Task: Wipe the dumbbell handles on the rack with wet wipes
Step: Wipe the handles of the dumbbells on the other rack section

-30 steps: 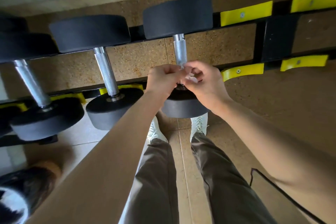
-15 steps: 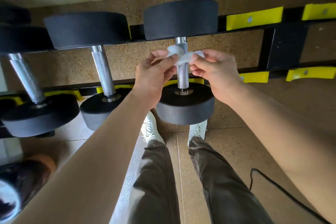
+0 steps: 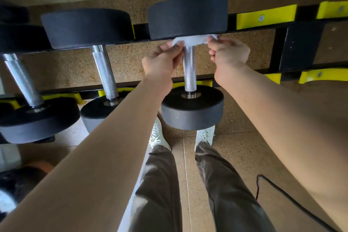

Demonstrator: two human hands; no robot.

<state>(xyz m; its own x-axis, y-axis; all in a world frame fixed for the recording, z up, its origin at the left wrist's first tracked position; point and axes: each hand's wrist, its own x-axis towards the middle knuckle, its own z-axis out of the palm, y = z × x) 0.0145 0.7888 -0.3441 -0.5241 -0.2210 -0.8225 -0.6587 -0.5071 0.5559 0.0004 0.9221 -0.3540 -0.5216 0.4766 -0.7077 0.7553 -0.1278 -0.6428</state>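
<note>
Stretching a white wet wipe between them, both hands pull it taut across the far end of a knurled silver dumbbell handle, right under the far black round weight head. The left hand pinches the wipe's left end between thumb and fingers, just left of the handle; the right hand pinches the right end, its other fingers curled in. The wipe's middle lies against the handle; whether it wraps behind the bar cannot be told.

This dumbbell sits on a black metal rack with yellow saddles, its near black weight head hanging over the front rail above a pair of white laced shoes. To the left on the same rack rest a second black dumbbell with a silver handle and a third one further left, neither touched. Brown trousers fill the lower middle, and a thin black cord crosses the speckled tan floor at lower right.
</note>
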